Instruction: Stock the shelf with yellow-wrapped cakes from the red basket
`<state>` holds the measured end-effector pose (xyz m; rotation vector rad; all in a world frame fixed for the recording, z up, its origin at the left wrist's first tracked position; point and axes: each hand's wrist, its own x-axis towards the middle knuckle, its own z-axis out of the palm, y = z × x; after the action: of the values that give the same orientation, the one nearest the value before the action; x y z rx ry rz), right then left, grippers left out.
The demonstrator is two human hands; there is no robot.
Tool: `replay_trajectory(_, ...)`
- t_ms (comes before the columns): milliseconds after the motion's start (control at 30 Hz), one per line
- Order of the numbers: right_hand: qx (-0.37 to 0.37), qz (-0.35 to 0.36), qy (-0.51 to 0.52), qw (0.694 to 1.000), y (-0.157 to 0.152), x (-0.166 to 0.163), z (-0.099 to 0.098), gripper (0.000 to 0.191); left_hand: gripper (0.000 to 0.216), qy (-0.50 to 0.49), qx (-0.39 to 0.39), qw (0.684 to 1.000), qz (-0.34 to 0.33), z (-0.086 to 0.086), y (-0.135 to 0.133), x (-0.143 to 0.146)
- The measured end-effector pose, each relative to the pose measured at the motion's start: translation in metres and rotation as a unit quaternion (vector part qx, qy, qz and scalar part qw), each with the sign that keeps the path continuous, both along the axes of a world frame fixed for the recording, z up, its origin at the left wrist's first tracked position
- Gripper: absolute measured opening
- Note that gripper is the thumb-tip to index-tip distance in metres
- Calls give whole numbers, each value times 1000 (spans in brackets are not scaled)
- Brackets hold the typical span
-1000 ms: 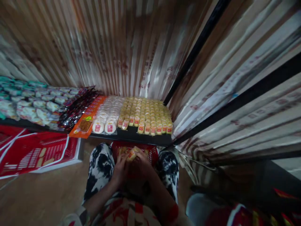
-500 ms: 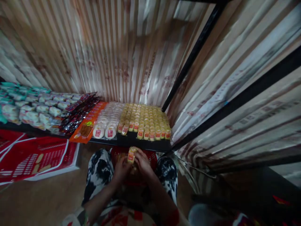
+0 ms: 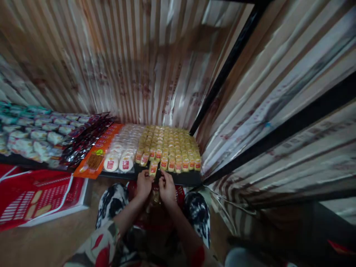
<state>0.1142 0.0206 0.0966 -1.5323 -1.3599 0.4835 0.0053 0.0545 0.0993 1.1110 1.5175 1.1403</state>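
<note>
A small yellow snack packet [image 3: 153, 168] with a red label stands at the front edge of the black shelf [image 3: 185, 178]. My left hand [image 3: 144, 185] pinches its lower end from the left. My right hand [image 3: 167, 189] is just to the right of the packet, its fingers apart and slightly bent, with nothing seen in them. Behind the packet, rows of matching yellow packets [image 3: 178, 148] fill the right end of the shelf. Between my knees sits a red container [image 3: 180, 193]; its contents are too dark to make out.
Left of the yellow rows lie white round packets [image 3: 125, 163], an orange packet [image 3: 94, 159], dark shiny packets [image 3: 79, 144] and white-and-teal packets [image 3: 41, 135]. A red printed box [image 3: 55, 196] is at lower left. A black frame post [image 3: 222, 78] and striped sheeting [image 3: 133, 63] stand behind.
Both hands have moved forward from above my lap to the shelf edge, carrying the yellow packet. It now stands before the front row, and my right hand has come away from it.
</note>
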Motion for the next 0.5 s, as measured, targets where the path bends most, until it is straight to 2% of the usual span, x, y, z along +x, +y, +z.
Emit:
replay_trajectory(200, 20, 18, -99, 995, 25, 12, -10, 42, 14, 30, 17, 999, 11, 2, 28, 21)
replay_trajectory(333, 31, 8, -97, 995, 33, 17, -17, 41, 14, 67, 38, 997, 17, 0, 38, 30)
replay_trajectory(500, 16, 12, -67, 998, 33, 19, -19, 41, 26, 133, 39, 990, 10, -7, 47, 33)
